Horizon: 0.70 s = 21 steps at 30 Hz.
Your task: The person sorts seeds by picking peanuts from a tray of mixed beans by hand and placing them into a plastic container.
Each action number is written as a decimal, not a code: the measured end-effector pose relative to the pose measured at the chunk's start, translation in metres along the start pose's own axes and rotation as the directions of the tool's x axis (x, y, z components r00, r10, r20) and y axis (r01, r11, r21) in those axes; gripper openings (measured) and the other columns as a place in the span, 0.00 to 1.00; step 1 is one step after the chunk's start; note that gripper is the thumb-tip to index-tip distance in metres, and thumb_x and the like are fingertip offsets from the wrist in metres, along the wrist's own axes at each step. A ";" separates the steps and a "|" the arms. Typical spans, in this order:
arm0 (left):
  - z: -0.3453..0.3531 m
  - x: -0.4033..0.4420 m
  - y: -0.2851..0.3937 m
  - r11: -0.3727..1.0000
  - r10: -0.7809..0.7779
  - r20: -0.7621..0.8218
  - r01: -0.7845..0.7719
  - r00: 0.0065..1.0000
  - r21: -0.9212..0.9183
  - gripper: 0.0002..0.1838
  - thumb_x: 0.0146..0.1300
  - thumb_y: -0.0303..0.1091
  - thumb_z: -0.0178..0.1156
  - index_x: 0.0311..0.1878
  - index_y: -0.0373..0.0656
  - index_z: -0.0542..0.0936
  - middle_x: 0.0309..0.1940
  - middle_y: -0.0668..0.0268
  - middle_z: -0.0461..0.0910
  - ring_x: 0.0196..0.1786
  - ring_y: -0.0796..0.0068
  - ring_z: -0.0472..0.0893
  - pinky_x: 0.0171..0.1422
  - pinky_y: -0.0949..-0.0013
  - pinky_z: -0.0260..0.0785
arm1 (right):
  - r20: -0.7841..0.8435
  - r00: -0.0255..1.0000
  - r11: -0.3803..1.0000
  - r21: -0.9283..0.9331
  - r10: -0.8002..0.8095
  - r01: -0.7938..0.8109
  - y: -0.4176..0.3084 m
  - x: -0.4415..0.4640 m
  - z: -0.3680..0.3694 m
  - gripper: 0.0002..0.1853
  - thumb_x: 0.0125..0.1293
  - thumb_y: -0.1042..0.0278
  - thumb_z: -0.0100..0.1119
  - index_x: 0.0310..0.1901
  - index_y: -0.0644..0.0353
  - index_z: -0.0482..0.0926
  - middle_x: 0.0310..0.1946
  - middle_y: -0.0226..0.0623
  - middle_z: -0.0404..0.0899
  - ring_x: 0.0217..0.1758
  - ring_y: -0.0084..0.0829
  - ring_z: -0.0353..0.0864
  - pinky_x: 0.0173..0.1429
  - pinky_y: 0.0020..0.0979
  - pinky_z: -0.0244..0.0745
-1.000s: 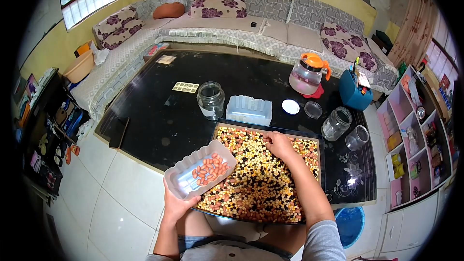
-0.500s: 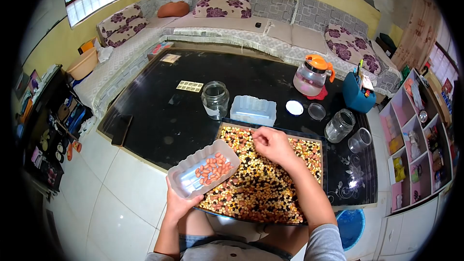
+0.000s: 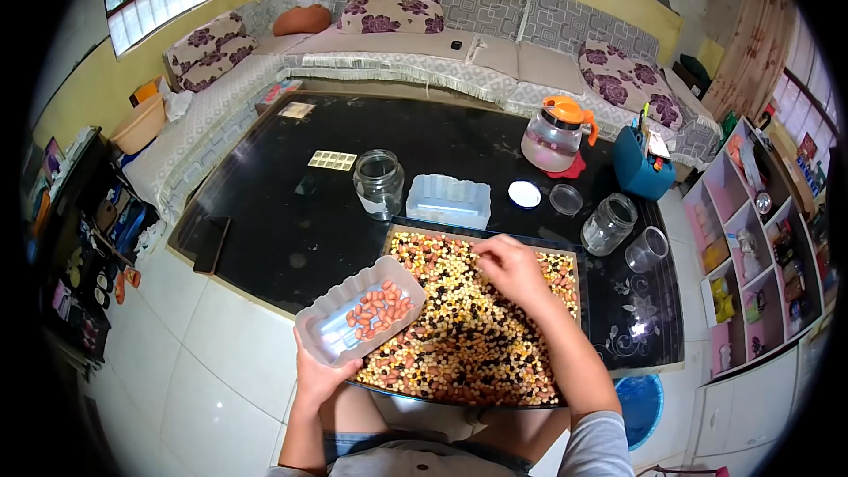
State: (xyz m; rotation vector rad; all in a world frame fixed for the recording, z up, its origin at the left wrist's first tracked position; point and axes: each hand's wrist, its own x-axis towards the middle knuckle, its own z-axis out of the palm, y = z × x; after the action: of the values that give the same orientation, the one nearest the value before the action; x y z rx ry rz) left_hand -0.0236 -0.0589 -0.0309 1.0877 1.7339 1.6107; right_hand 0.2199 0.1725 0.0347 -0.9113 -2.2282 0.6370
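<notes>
Daylight entering through window (image 3: 159, 2); glare glinting on black table (image 3: 283, 185); shade dimming nearer beans (image 3: 468, 375); fisheye bending edges, blackening corners.

The left hand (image 3: 322, 375) grips a translucent container (image 3: 334, 332) at its near end. Reddish peanuts (image 3: 380, 309) lie toward the container's opposite end. In this view, the container overlaps the left side of a tray (image 3: 442, 230) filled with mixed kernels (image 3: 450, 318). The right hand (image 3: 514, 276), fingers bent, is positioned over the tray's far half. A glass jar (image 3: 378, 185) stands beyond on the black table (image 3: 265, 194).
</notes>
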 end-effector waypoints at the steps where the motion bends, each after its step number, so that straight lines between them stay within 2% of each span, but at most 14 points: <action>1: 0.000 0.000 -0.001 1.000 0.004 -0.001 -0.004 1.000 0.011 0.52 0.30 0.34 0.78 0.58 0.37 0.56 0.50 0.56 0.67 0.54 0.65 0.71 0.60 0.64 0.64 | -0.008 0.997 0.995 -0.059 0.080 -0.080 0.013 -0.003 -0.008 0.08 0.55 0.74 0.56 0.38 0.60 0.79 0.37 0.39 0.78 0.39 0.39 0.79 0.45 0.34 0.74; 4: 0.002 0.000 0.003 1.000 -0.016 -0.009 0.016 1.000 -0.027 0.52 0.30 0.35 0.79 0.58 0.37 0.56 0.50 0.56 0.67 0.54 0.64 0.71 0.61 0.64 0.64 | -0.046 0.984 0.973 -0.145 0.173 -0.178 0.067 -0.014 -0.017 0.11 0.53 0.74 0.57 0.40 0.60 0.79 0.38 0.44 0.77 0.41 0.44 0.77 0.47 0.37 0.73; 5: 0.002 0.000 0.003 1.000 -0.015 -0.008 0.015 1.000 -0.026 0.52 0.30 0.35 0.79 0.58 0.37 0.56 0.50 0.56 0.67 0.54 0.64 0.71 0.61 0.64 0.64 | -0.047 0.984 0.973 -0.144 0.174 -0.179 0.080 -0.018 -0.016 0.11 0.53 0.74 0.57 0.40 0.60 0.79 0.38 0.44 0.77 0.41 0.44 0.77 0.47 0.37 0.73; 7: 0.002 0.000 0.001 1.000 0.010 -0.005 -0.010 1.000 -0.029 0.52 0.30 0.36 0.79 0.58 0.37 0.56 0.50 0.56 0.67 0.55 0.64 0.71 0.61 0.63 0.64 | -0.046 0.984 0.936 -0.306 0.170 -0.176 0.096 -0.024 -0.015 0.13 0.53 0.74 0.58 0.42 0.59 0.78 0.39 0.45 0.76 0.41 0.45 0.77 0.48 0.40 0.73; 8: 0.002 0.001 0.002 1.000 0.013 -0.004 -0.013 1.000 -0.026 0.52 0.30 0.36 0.79 0.58 0.37 0.56 0.50 0.56 0.67 0.55 0.64 0.71 0.61 0.63 0.64 | -0.048 0.984 0.936 -0.304 0.169 -0.176 0.092 -0.023 -0.015 0.13 0.53 0.74 0.58 0.42 0.59 0.78 0.39 0.45 0.76 0.41 0.45 0.77 0.48 0.40 0.73; 10: 0.003 0.002 0.003 0.999 0.016 0.003 -0.016 1.000 -0.041 0.53 0.30 0.36 0.79 0.58 0.36 0.55 0.51 0.56 0.67 0.55 0.65 0.70 0.61 0.63 0.64 | 0.021 0.936 0.883 -0.338 0.352 -0.325 0.080 -0.023 -0.016 0.15 0.52 0.73 0.61 0.43 0.59 0.79 0.42 0.43 0.77 0.46 0.44 0.76 0.51 0.38 0.71; 12: 0.002 0.001 0.003 1.000 0.017 0.010 -0.016 1.000 -0.026 0.53 0.30 0.36 0.79 0.59 0.36 0.55 0.51 0.56 0.67 0.55 0.65 0.70 0.61 0.63 0.63 | 0.039 0.932 0.865 -0.388 0.359 -0.317 0.079 -0.023 -0.017 0.16 0.51 0.71 0.62 0.45 0.58 0.78 0.43 0.43 0.76 0.46 0.44 0.76 0.51 0.38 0.71; 14: 0.001 0.001 0.003 1.000 0.015 0.016 -0.015 1.000 -0.011 0.53 0.30 0.37 0.79 0.59 0.36 0.55 0.51 0.56 0.67 0.55 0.65 0.70 0.61 0.63 0.63 | 0.139 0.931 0.871 -0.422 0.337 -0.252 0.084 -0.024 -0.015 0.16 0.52 0.70 0.62 0.45 0.58 0.78 0.45 0.43 0.75 0.47 0.44 0.76 0.51 0.39 0.71; 15: 0.001 0.000 0.004 1.000 0.007 0.017 -0.007 1.000 -0.002 0.53 0.30 0.36 0.79 0.59 0.36 0.55 0.51 0.56 0.67 0.55 0.65 0.70 0.61 0.63 0.63 | 0.077 0.963 0.902 -0.379 0.256 -0.209 0.084 -0.027 -0.011 0.10 0.53 0.71 0.60 0.39 0.61 0.79 0.39 0.45 0.76 0.42 0.46 0.77 0.47 0.40 0.72; 18: 0.001 0.001 0.003 1.000 0.001 0.014 -0.001 1.000 0.005 0.53 0.30 0.36 0.79 0.59 0.36 0.55 0.52 0.56 0.66 0.55 0.64 0.70 0.61 0.63 0.63 | 0.137 0.955 0.920 -0.335 0.264 -0.206 0.090 -0.027 -0.004 0.09 0.54 0.72 0.59 0.38 0.61 0.79 0.37 0.46 0.78 0.41 0.45 0.77 0.48 0.41 0.72; 21: 0.002 0.001 0.004 1.000 -0.001 0.014 0.001 1.000 -0.009 0.53 0.30 0.35 0.78 0.59 0.36 0.54 0.52 0.56 0.66 0.55 0.64 0.70 0.61 0.63 0.63 | 0.116 0.971 0.927 -0.338 0.209 -0.159 0.090 -0.029 0.002 0.09 0.54 0.69 0.58 0.36 0.61 0.80 0.34 0.45 0.79 0.39 0.44 0.78 0.46 0.40 0.72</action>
State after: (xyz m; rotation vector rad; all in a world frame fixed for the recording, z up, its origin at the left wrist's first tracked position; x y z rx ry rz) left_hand -0.0218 -0.0577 -0.0275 1.0914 1.7165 1.6043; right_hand 0.2740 0.2086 -0.0345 -1.2903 -2.4484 0.4350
